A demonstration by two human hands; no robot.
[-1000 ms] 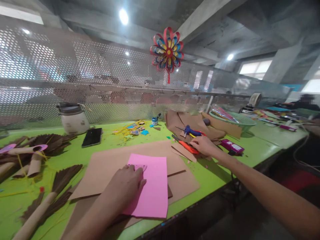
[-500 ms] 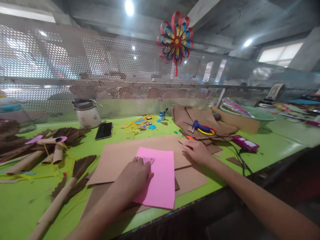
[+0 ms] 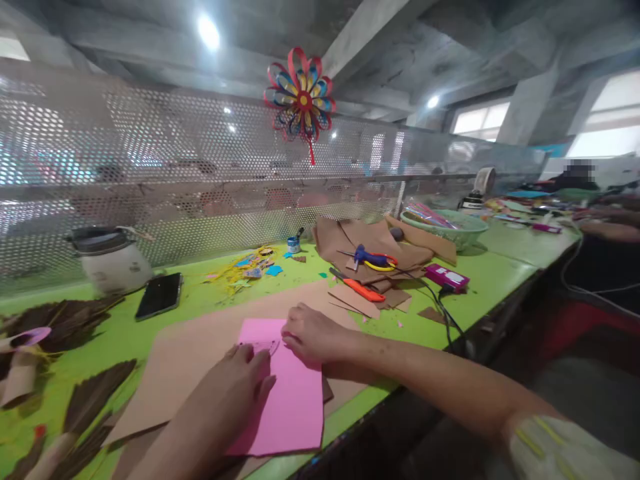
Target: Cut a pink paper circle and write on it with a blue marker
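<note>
A sheet of pink paper lies on larger brown sheets at the table's front. On its upper part is a small half-round piece with dark marks, see-through or pink; I cannot tell which. My left hand rests on the pink sheet with fingers extended, their tips at this piece. Just to the right, my right hand is at the sheet's upper edge, fingers curled together; what they pinch, if anything, is hidden. An orange-handled cutter and thin dark sticks lie beyond it.
Behind are blue-handled pliers on folded brown paper, a purple box with a cable, and a green basket. Leftward are a phone, a white jar and brown paper fans. A mesh screen runs along the back.
My right hand has moved left from beside the cutter to the pink sheet, its fingers now curled. My left hand stays on the sheet. The view has turned right.
</note>
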